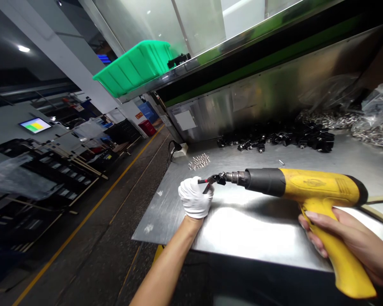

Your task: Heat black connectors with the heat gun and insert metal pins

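Note:
My left hand, in a white glove, is closed around the handles of black and red pliers. The jaws of the pliers hold a small black part with a bit of metal on it. My bare right hand grips the handle of a yellow heat gun. Its stepped metal nozzle points left, right up against the black part; whether they touch I cannot tell. Both tools are above the metal table.
Small metal pieces lie behind my left hand, near a power strip. Several black parts line the back. Bagged metal pieces sit at the right. A green bin rests on the shelf above. A cord runs right.

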Motion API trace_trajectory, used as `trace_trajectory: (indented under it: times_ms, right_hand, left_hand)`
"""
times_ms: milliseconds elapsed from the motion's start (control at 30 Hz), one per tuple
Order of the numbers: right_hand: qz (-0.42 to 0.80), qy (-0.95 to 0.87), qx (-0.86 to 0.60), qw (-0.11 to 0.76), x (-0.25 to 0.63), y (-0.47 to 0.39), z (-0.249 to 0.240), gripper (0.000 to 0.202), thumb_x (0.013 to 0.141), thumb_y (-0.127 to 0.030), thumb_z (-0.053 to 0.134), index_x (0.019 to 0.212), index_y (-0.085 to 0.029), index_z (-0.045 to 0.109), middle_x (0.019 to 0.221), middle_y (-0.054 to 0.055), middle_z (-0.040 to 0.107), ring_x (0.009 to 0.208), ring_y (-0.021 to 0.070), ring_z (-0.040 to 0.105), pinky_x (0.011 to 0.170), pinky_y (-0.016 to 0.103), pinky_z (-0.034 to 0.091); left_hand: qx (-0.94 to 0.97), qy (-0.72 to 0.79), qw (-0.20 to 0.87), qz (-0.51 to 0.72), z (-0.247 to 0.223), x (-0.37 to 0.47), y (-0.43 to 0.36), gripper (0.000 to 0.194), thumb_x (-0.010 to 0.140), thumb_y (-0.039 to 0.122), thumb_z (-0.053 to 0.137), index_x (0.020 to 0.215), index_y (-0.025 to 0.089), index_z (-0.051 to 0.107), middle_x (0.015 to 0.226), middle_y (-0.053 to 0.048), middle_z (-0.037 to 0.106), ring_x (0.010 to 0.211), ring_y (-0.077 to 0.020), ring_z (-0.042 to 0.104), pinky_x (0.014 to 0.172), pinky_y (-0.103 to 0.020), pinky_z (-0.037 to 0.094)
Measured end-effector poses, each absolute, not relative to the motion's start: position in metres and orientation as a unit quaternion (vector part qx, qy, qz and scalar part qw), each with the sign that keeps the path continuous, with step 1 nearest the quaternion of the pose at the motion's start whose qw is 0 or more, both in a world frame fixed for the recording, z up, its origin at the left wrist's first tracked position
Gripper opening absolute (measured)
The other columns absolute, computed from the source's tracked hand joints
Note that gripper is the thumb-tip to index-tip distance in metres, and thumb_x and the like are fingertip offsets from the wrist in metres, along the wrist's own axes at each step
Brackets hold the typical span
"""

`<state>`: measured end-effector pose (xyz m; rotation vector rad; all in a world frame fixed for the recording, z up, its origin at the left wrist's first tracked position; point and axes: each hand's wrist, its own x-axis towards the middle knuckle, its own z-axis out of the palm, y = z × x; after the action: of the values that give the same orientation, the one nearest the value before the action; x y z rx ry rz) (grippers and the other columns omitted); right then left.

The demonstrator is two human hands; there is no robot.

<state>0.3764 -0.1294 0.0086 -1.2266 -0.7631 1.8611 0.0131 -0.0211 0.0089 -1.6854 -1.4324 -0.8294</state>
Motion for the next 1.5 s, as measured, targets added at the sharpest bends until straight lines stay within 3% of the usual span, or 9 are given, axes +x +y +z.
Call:
trace_trajectory:
  times_ms: [1033, 1500]
  right_hand:
    - [0.73, -0.293, -0.484, 0.384, 0.376, -0.131, 0.012, 0.035, 0.086, -0.055, 0.068, 0.089, -0.02, 0.068, 0.068, 0.003, 0.06, 0.06, 0.0167, 0.052, 0.054, 0.029, 0.048]
    - [0.725, -0.31, -0.466, 0.402, 0.374, -0.132, 0.013, 0.033, 0.091, -0.052, 0.065, 0.093, -0.019, 0.065, 0.069, 0.002, 0.063, 0.059, 0.0148, 0.055, 0.055, 0.027, 0.048]
  left_hand:
    - [-0.664, -0.575, 0.367, -0.307, 0.012, 0.017, -0.022, 0.046, 0.086, 0.054, 0.062, 0.104, 0.012, 0.065, 0.091, -0.014, 0.061, 0.087, -0.0301, 0.055, 0.077, -0.04, 0.039]
    - [-0.696, -0.532, 0.343, -0.34, 0.011, 0.012, -0.019, 0.036, 0.089, 0.042, 0.056, 0.104, 0.009, 0.061, 0.091, -0.015, 0.061, 0.086, -0.0289, 0.056, 0.077, -0.04, 0.044]
